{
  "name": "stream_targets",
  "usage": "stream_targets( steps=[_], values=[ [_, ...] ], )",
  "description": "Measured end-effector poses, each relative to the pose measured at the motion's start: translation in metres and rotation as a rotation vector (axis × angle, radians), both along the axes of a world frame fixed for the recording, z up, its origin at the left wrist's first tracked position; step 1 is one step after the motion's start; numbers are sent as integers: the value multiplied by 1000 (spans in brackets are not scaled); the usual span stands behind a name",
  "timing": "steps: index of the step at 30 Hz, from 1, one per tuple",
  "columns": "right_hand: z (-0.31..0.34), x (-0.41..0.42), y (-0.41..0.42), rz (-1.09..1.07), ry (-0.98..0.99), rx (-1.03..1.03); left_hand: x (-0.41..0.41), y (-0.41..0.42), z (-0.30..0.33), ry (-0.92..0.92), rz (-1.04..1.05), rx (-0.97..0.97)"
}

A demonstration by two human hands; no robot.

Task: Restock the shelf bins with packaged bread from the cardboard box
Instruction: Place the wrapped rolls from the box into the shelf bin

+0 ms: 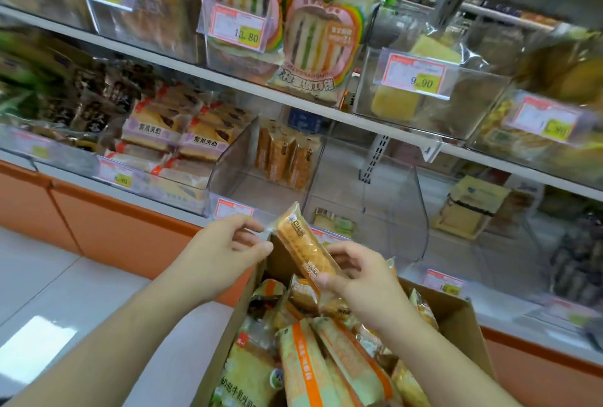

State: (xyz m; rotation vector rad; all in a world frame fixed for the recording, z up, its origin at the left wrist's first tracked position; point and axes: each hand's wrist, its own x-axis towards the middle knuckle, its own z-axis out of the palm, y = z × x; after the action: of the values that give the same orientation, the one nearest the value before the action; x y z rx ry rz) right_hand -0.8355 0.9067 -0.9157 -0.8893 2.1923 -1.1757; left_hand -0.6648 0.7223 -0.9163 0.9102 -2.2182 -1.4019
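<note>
While pinched: long crinkly waffle packet [305, 245].

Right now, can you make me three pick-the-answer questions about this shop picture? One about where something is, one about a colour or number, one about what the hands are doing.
1. Where are the upright waffle packs?
A. in a clear bin on the lower shelf
B. on the floor
C. on the top shelf

2. What colour is the stripe on the packs in the cardboard box?
A. blue
B. orange
C. black

3. What is the right hand doing?
A. hanging empty
B. pressing a price tag
C. holding a waffle pack

Answers:
1. A: they stand in the clear bin behind the hands.
2. B: an orange stripe runs along them.
3. C: its grip pinches the pack's lower end, while the left hand pinches the wrapper's edge.
</note>
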Motion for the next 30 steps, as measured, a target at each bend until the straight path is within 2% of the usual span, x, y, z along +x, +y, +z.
stream_targets(
  steps=[3, 7, 12, 16, 19, 22, 25, 27, 30],
  values=[
    [10, 8, -9, 14, -98, -134, -4, 2, 8, 137, -15, 174],
    [19, 25, -30, 62, -160, -207, -6, 0, 18, 335, -57, 273],
    [19, 42, -52, 145, -98, -208, -5, -13, 17, 356, -28, 376],
    [24, 33, -63, 180, 2, -107, -7, -23, 15, 328, 23, 292],
    [34, 14, -77, 109, 84, -204, -9, -32, 14, 305, -17, 202],
    [53, 2, -95, 191, 96, -289, -12, -39, 13, 291, -45, 154],
    [64, 0, -115, 281, 210, -220, -15, -45, 14, 322, -36, 118],
    [66, -3, -126, 269, 266, -192, -16, -52, 14, 317, -32, 53],
    [66, -14, -141, 188, 244, -248, -18, -71, 14, 274, -14, -86]
  ],
)
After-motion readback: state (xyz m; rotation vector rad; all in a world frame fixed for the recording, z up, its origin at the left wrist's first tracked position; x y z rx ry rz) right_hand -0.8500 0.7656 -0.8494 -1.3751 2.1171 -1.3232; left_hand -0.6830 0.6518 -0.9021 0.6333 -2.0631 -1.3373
